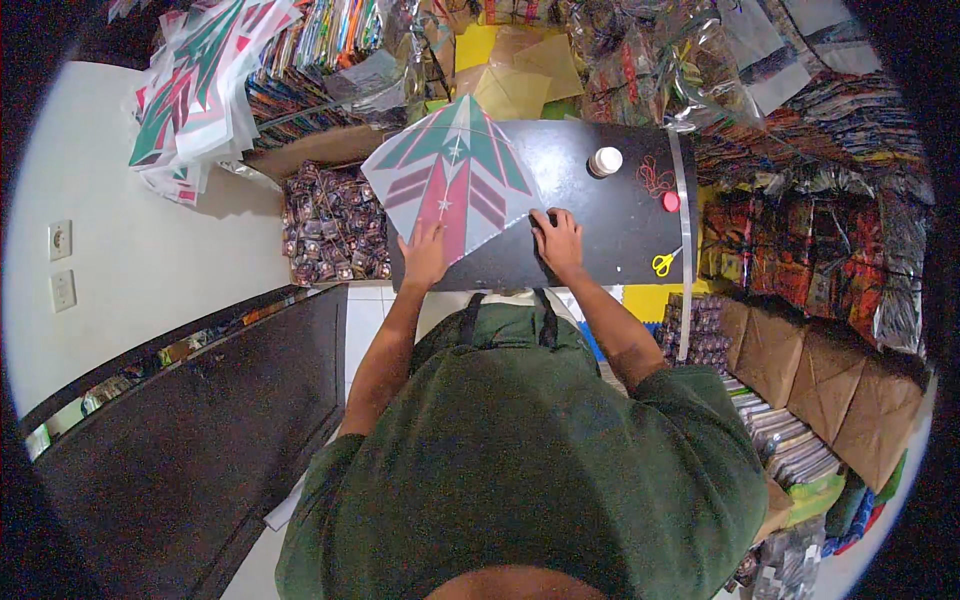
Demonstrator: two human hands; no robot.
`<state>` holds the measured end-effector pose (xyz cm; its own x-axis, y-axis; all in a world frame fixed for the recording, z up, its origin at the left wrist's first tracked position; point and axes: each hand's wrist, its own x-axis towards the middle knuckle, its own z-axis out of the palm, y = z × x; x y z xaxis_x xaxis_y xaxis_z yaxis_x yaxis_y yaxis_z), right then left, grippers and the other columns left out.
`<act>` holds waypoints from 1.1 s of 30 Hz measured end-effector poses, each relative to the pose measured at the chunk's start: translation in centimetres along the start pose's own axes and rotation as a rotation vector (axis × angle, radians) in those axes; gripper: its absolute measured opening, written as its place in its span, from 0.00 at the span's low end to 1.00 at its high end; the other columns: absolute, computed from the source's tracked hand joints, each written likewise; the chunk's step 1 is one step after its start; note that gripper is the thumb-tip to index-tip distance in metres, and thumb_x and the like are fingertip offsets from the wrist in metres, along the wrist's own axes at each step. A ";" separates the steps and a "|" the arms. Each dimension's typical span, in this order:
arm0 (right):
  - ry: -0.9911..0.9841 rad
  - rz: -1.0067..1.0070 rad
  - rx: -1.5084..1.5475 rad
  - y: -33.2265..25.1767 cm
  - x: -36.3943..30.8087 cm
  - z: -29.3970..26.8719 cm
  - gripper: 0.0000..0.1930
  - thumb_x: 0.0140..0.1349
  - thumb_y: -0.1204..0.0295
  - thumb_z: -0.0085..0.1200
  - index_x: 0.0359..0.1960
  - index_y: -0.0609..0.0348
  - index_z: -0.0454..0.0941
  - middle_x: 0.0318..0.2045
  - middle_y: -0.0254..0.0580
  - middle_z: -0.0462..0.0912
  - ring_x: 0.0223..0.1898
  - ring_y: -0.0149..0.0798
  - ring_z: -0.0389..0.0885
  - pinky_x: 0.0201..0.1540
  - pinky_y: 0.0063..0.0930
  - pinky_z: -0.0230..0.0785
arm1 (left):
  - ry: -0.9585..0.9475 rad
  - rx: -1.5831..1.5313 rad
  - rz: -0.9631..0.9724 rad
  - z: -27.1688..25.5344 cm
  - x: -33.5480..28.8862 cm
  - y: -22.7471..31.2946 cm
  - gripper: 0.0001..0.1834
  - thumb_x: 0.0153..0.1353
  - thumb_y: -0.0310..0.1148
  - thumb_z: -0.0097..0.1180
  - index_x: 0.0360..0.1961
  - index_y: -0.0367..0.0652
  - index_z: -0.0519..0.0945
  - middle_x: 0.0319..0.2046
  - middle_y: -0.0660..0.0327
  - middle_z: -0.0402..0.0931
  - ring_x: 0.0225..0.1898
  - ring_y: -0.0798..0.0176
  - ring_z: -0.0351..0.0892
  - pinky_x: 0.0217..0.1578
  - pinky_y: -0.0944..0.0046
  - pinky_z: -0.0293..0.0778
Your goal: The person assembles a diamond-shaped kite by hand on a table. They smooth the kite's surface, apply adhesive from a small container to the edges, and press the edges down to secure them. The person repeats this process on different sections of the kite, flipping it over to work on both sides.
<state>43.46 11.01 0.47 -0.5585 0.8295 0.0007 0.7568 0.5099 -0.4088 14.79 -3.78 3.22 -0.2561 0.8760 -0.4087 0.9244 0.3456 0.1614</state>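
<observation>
A diamond-shaped kite [457, 190], white with green, red and maroon panels and small white stars, lies on a black tabletop [590, 225] in front of me. My left hand [424, 256] rests on its lower left edge, fingers apart and laid on the sheet. At the lower right edge is my right hand [558, 243], its fingers spread and slightly bent on the tabletop, the tips at or just beside the kite. Neither hand visibly grips anything.
A white-lidded jar [605, 162], tangled red thread [655, 178], a red cap [670, 201] and yellow scissors [663, 263] sit at the right. Left of the table stands a box of small wrapped packs [335, 225]. Kite sheets [205, 90] hang far left; stacked packages [800, 240] line the right.
</observation>
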 end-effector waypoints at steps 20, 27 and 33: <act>0.006 0.084 0.009 0.6 1.0 -0.6 0.20 0.70 0.59 0.58 0.64 0.36 0.77 0.57 0.43 0.79 0.61 0.50 0.74 0.57 0.53 0.70 | 0.028 -0.028 0.016 0.3 -0.2 -0.1 0.37 0.60 0.33 0.65 0.73 0.53 0.69 0.75 0.63 0.61 0.80 0.46 0.50 0.70 0.14 0.48; -0.006 0.077 -0.045 0.4 1.3 -0.9 0.20 0.71 0.58 0.57 0.63 0.38 0.78 0.54 0.43 0.79 0.58 0.49 0.75 0.54 0.54 0.73 | 0.040 -0.002 0.019 0.8 -0.2 -0.3 0.37 0.61 0.32 0.61 0.73 0.52 0.68 0.74 0.62 0.61 0.80 0.44 0.49 0.69 0.14 0.48; 0.018 0.045 -0.073 0.6 1.3 -0.5 0.19 0.71 0.58 0.57 0.62 0.38 0.79 0.53 0.42 0.79 0.57 0.49 0.76 0.53 0.56 0.73 | 0.069 -0.021 0.016 1.3 -0.1 -0.5 0.35 0.62 0.32 0.60 0.73 0.50 0.69 0.74 0.62 0.61 0.80 0.44 0.49 0.68 0.13 0.48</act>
<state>43.32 12.52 0.70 -0.5172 0.8559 0.0007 0.8044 0.4864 -0.3411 14.73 -4.48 2.01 -0.2607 0.9026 -0.3427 0.9228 0.3372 0.1863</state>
